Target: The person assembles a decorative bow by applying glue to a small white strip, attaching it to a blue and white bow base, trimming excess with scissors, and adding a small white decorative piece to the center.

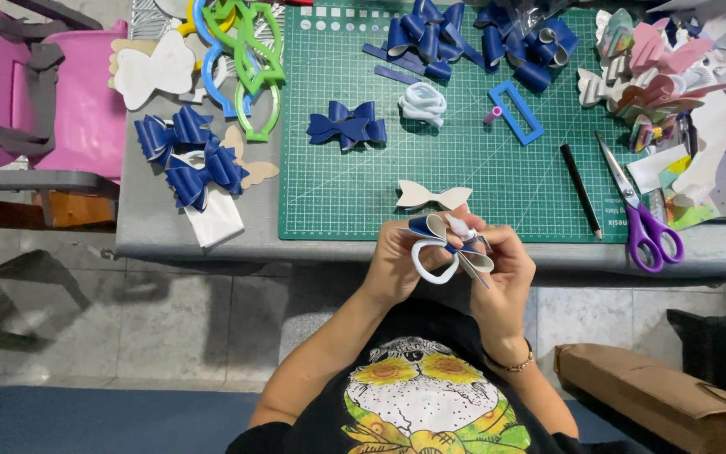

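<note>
1. Below the green cutting mat (497, 189), just off the table edge: blue-and-white bow (445, 245), pinched between left hand (397, 265) and right hand (504, 269).
2. Bow's centre partly hidden by fingers.
3. Bottom frame edge: both arms cut off.

Purple scissors (649, 223), black pencil (581, 191)

Grey table (212, 240) w/ green cutting mat (481, 168); blue bows (191, 155), purple scissors (644, 219) beside mat.

Left hand (395, 262) and right hand (504, 267) pinch a half-folded blue-and-white bow (445, 245) at the green cutting mat's (497, 181) near edge.
</note>
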